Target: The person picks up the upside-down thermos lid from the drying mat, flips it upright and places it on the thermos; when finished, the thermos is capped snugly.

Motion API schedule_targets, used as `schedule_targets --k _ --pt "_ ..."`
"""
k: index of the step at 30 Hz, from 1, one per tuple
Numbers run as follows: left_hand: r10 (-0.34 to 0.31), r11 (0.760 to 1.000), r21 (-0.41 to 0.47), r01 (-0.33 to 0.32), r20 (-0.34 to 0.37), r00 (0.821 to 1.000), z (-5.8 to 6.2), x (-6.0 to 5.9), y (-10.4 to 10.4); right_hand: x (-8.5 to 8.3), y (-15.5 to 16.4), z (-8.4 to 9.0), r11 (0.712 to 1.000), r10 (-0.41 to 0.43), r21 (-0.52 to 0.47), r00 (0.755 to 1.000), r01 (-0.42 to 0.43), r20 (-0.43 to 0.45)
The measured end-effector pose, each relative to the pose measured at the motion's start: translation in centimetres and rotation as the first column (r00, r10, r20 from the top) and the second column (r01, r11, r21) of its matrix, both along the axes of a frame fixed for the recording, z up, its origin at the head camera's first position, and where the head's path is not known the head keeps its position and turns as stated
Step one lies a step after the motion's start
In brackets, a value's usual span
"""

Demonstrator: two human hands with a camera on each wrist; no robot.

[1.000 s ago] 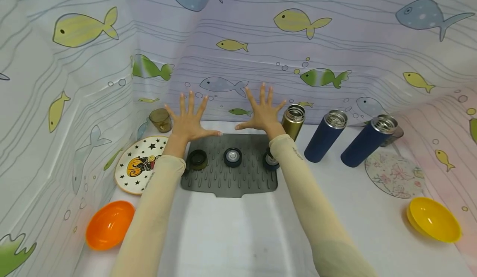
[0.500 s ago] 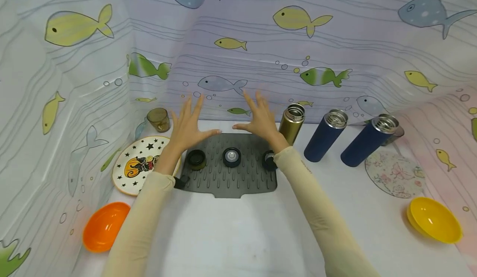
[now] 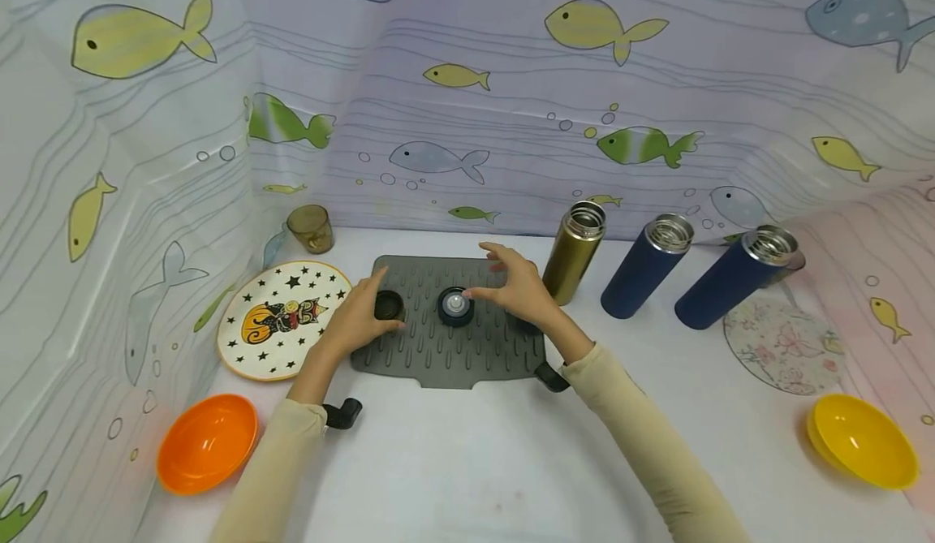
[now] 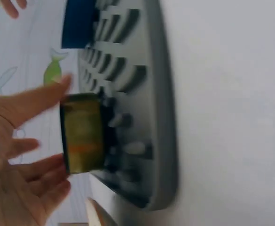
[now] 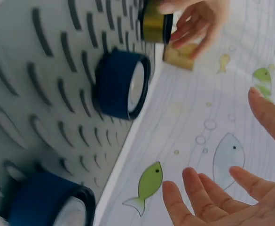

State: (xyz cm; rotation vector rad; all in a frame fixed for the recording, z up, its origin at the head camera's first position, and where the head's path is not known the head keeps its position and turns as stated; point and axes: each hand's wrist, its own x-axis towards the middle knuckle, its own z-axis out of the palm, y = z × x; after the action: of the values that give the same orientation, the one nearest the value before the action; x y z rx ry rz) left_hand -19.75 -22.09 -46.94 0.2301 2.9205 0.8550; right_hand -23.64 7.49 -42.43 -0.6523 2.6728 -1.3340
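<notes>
Left hand point(image 3: 355, 322) curls loosely round the gold lid point(image 3: 389, 305), centre-left on the mat point(image 3: 445, 356); grip it squarely. Right hand point(image 3: 514, 290), fingers spread and empty, hovers over the blue lid point(image 3: 456, 307).

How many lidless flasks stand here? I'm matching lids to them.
3: a gold metal flask beside the grey mat, then two navy metal flasks further right. None seems hidden.
</notes>
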Motion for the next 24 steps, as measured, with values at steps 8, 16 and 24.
schedule_targets --k 8,16,24 --pt "0.000 0.998 -0.064 -0.005 -0.075 0.997 -1.0 1.1 0.5 2.4 0.2 -1.2 0.998 0.054 -0.046 0.987 -0.048 0.149" --pt "-0.033 0.983 0.171 0.071 -0.215 0.976 1.4 4.1 4.2 4.8 -0.6 -1.8 0.980 0.163 -0.163 0.919 -0.111 0.359" --pt "-0.122 0.959 0.221 0.178 -0.246 0.962 3.1 6.6 7.1 5.8 -0.5 -2.2 0.911 0.309 -0.402 0.794 -0.090 0.524"
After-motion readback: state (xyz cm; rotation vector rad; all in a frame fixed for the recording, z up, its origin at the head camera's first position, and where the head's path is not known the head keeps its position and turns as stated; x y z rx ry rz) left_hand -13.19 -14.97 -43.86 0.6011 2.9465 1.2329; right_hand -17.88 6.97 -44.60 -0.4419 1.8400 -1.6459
